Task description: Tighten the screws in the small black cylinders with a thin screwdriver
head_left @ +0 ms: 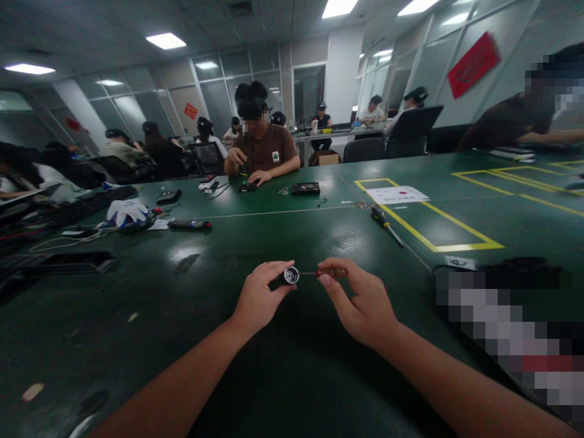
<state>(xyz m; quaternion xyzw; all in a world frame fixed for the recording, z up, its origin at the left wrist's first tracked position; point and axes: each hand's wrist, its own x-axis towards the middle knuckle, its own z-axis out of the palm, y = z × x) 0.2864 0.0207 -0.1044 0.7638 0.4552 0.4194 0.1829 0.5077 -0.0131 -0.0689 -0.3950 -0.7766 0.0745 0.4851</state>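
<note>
Forearms (pixel 182 368) | left hand (pixel 261 293) grips round part (pixel 291 275), face toward camera | right hand (pixel 365 298) grips screwdriver (pixel 335 272), level, pointing left

Green counter (pixel 260 237) with a fair bit of stuff on it. White gloves (pixel 128 213) are heaped toward the left edge, with a dark tube-shaped tool (pixel 189 225) just right of them. Over on the right half there's a yellow-and-black screwdriver (pixel 380 216), its shaft angled toward the near right corner. A white paper sheet (pixel 398 194) sits partly inside a yellow tape outline (pixel 468 247). Near the far edge, a black case (pixel 305 188), and a co-worker in a brown T-shirt (pixel 279 143) sitting behind that edge. Past them: a cardboard box (pixel 325 158), black office chair (pixel 414 131), bright ceiling lights (pixel 166 41).
</note>
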